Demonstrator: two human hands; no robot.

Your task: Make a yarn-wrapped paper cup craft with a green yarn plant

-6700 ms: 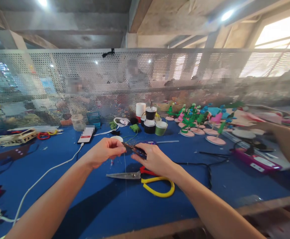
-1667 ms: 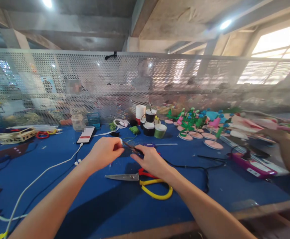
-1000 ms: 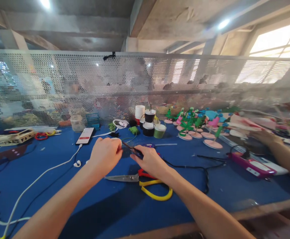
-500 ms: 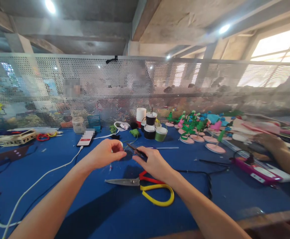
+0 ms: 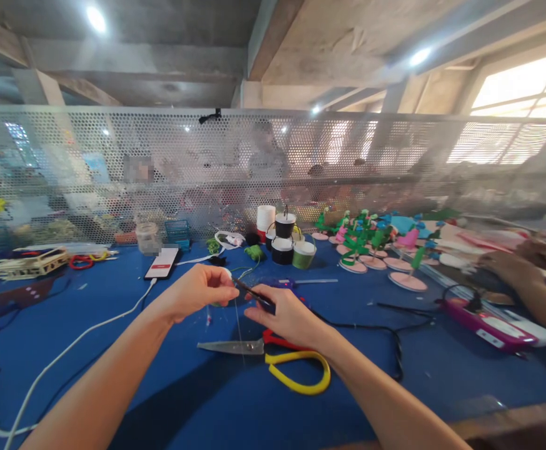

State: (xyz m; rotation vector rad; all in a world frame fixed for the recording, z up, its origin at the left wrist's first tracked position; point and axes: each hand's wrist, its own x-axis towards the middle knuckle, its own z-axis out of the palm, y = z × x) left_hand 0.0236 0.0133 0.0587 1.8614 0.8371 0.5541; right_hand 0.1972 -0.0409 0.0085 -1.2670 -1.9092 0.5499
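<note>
**Light Parts, Tight Grip**

The fingers of my left hand [image 5: 202,292] were pinched together, apparently on a small white piece [image 5: 228,274], and those of my right hand [image 5: 286,311] were clamped on a slim, dark, pointed tool [image 5: 260,297], all above a blue-topped table [image 5: 423,381]. The tool's tip reached my left fingertips; whether it touched them I could not tell. I judged the white piece light and easily crushed, best taken by its edge; the tool looked stiff and smooth, surest held along its thicker rear. A pale, hair-thin strand [image 5: 240,331] hung below my left hand, likely soft and quick to snap. Steel scissors with red and yellow handles [image 5: 255,347] lay beneath, seemingly heavier. My fingers hid most of the white piece, leaving its shape and material unclear, and my right hand covered the tool's rear: tweezers or snips, I could not say. Another person's hands [image 5: 507,269] showed indistinctly at right, the arm cut off.
</note>
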